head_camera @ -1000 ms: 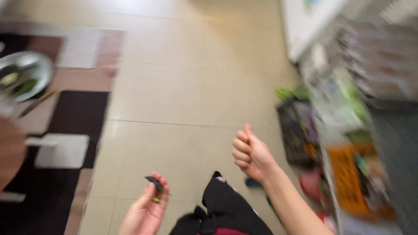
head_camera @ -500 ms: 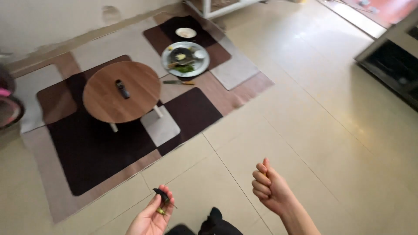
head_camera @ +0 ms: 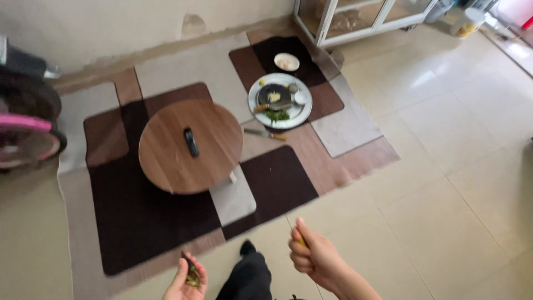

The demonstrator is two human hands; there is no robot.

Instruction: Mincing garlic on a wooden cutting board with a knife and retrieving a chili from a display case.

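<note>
A small dark-green item (head_camera: 191, 273) is pinched in the left hand (head_camera: 186, 280); the right hand (head_camera: 311, 256) is clenched around a thin yellow object (head_camera: 301, 242). Both grips are best kept firm while walking toward the round table (head_camera: 190, 145).

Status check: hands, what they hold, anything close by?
Left hand shut on small dark item. Right hand fisted round something yellow. Rug just ahead.

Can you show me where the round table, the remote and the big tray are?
Round table (head_camera: 166, 161): head view, bare wooden top, lower left part.
Remote (head_camera: 191, 142): head view, middle of the dark bar lying on the table.
Tray (head_camera: 255, 93): head view, bare left rim.
</note>
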